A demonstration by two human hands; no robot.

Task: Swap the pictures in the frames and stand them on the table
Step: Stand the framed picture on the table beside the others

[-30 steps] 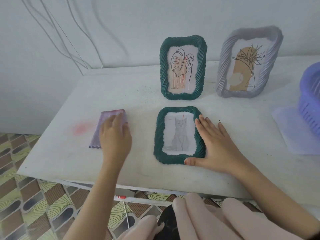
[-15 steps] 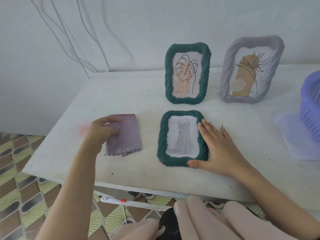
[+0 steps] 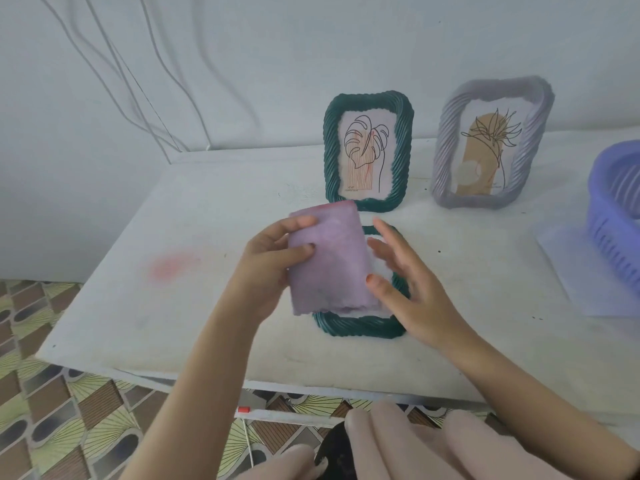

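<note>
A green frame (image 3: 360,325) lies flat near the table's front edge, its picture mostly hidden. My left hand (image 3: 273,259) holds a folded purple cloth (image 3: 329,258) above that frame. My right hand (image 3: 405,282) hovers over the frame's right side, fingers spread, its thumb touching the cloth's right edge. Behind, a second green frame (image 3: 369,150) with a leaf drawing stands upright. To its right a lilac frame (image 3: 491,145) with a plant drawing also stands upright.
A white table (image 3: 194,209) carries everything, and a pink smudge (image 3: 173,266) marks its left part. A purple plastic basket (image 3: 616,216) sits at the right edge on a sheet of paper (image 3: 581,271). Cables (image 3: 131,74) hang along the wall. Patterned floor lies below.
My left hand picked the purple cloth off the table and carried it right, over the lying green frame. My right hand lifted off the frame's side and opened toward the cloth.
</note>
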